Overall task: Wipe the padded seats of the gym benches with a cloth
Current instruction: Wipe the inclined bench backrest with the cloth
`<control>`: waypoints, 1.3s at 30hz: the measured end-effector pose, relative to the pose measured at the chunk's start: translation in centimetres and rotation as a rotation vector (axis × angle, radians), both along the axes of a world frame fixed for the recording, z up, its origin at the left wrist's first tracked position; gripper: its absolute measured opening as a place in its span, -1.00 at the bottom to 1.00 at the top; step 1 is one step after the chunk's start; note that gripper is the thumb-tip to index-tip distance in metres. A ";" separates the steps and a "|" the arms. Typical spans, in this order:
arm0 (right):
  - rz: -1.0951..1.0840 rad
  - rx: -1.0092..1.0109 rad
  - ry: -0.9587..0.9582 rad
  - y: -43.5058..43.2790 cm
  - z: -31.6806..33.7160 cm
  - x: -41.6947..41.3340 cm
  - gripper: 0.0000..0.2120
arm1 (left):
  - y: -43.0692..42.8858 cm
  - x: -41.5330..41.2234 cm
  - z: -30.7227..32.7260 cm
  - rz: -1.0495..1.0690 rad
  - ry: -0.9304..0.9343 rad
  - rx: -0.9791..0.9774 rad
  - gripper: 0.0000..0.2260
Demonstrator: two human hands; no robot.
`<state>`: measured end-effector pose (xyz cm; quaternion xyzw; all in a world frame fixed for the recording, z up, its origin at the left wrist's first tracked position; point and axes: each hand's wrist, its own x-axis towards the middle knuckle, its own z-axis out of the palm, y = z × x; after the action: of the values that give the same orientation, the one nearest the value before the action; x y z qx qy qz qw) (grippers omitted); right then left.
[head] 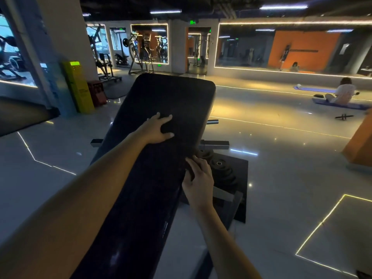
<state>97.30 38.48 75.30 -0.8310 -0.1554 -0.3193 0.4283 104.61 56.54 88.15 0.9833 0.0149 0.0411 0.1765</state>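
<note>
A: From the head view, where are the edges?

B: The bench pad (173, 93) runs from the near bottom to the far middle and ends in a rounded far edge. Its left long edge borders bare glossy floor (281, 158) with lit lines set into it. Its right long edge overhangs weight plates (223, 168) lying on a dark mat (241, 190), just beside the bench.

A: And the hands?

B: The left hand (156, 128) lies on the middle of the pad, with thumb and fingers curved round a dark bunch that looks like the cloth (168, 125). It is hard to tell the cloth from the black pad. The right hand (198, 179) is nearer, at the right edge, with its fingers curled over that edge and gripping it.

A: Open room?

B: There is a wide stretch of floor to the right, out to an orange block (360, 143) at the right edge. To the left, the floor reaches a yellow cabinet (77, 85) and a red crate (97, 92) against a pillar.

A: Counts?

B: One bench pad under the hands, two hands and one cloth. The plates are several and overlap, so I cannot count them. Far right are two purple mats (314, 89) and one seated person (343, 93), well apart from the bench.
</note>
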 end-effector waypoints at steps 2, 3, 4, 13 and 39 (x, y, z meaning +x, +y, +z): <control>-0.009 -0.007 -0.008 0.1 -0.5 -0.7 -0.66 | 0.2 -0.4 -0.3 -0.018 0.002 0.009 -0.31; -0.014 -0.015 -0.004 0.2 -0.7 -1.1 -0.66 | 0.3 -0.6 -0.5 -0.030 0.004 0.018 -0.31; -0.018 -0.025 0.000 0.3 -1.0 -1.5 -0.66 | 0.4 -0.9 -0.6 -0.041 0.006 0.030 -0.31; 0.020 -0.083 0.038 0.6 -2.6 -4.5 -0.67 | 0.3 -2.4 -1.4 -0.069 -0.023 0.004 -0.36; 0.114 -0.226 -0.123 2.3 4.6 5.2 -0.66 | 4.1 -4.4 -7.0 -0.279 -0.189 -0.048 -0.46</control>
<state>102.45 40.73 79.92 -0.8427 -0.2633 -0.3250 0.3389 100.19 60.63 81.17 0.9631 -0.1377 0.1083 0.2045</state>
